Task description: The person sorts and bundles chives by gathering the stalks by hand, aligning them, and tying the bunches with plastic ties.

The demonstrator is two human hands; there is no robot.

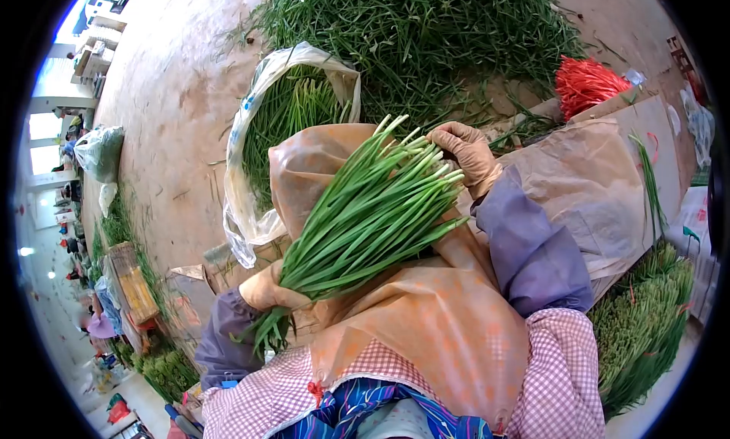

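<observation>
Gripping bundle of green stalks (372, 211) by leafy end in left hand (268, 288), aslant over orange-tinged apron (426, 310), seemingly to leave pale tips (450, 174) exposed to right hand (465, 156), curled narrow at them; cannot tell if pinching any.

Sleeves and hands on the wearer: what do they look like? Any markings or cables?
Left sleeve and right sleeve: dull purple-grey, loose, wrinkled fabric, plain, ending at the wrists. Above the right one, pink-and-white checked cloth covers the upper arm. Can't tell whether thin gloves cover the left hand and right hand. No cables or printed markings visible on either.
</observation>
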